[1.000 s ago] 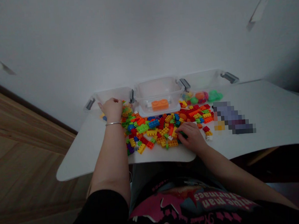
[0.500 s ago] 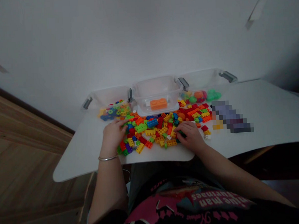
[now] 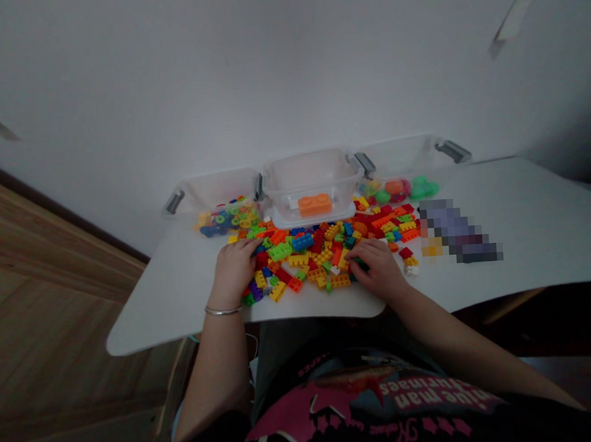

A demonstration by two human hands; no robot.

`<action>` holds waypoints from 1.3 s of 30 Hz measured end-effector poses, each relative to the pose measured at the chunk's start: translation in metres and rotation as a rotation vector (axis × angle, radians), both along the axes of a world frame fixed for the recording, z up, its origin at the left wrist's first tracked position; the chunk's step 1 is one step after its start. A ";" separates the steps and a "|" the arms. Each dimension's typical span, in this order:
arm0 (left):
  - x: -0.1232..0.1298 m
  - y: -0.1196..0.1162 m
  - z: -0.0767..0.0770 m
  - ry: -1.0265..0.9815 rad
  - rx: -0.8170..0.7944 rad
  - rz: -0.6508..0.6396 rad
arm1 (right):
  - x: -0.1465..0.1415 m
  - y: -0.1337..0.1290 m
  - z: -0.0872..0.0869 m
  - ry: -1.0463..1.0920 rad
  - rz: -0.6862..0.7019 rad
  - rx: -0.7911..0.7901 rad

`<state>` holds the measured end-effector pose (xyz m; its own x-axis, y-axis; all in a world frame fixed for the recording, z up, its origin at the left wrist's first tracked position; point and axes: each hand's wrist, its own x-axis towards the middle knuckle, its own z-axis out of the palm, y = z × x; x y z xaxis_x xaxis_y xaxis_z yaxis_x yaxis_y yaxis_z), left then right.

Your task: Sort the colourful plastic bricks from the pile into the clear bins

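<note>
Fingers (image 3: 247,245) on bricks (image 3: 322,256) — grip unclear; left tub (image 3: 216,188) (see-through) holding coloured pieces (image 3: 233,219).

Black short-sleeved shirt (image 3: 372,410) (partly pink-printed); slim silvery bangle (image 3: 223,312)

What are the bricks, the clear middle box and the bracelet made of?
The bricks: probably hard plastic, fairly smooth, with bright solid colours and round studs. The middle box: likely plastic; its thin walls look cloudy and see-through. The bracelet: perhaps polished metal; it looks silvery and shiny.
</note>
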<state>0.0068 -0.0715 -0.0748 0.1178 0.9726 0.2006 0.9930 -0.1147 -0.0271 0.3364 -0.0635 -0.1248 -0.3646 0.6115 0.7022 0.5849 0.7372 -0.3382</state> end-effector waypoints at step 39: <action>0.139 -0.033 -0.015 -0.462 0.216 -0.387 | -0.007 -0.006 0.000 0.051 0.025 -0.031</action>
<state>0.1453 -0.1045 -0.0899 0.3067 0.8088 0.5017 0.7955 -0.5073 0.3314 0.3289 -0.0692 -0.1251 -0.3443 0.6245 0.7011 0.5480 0.7400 -0.3900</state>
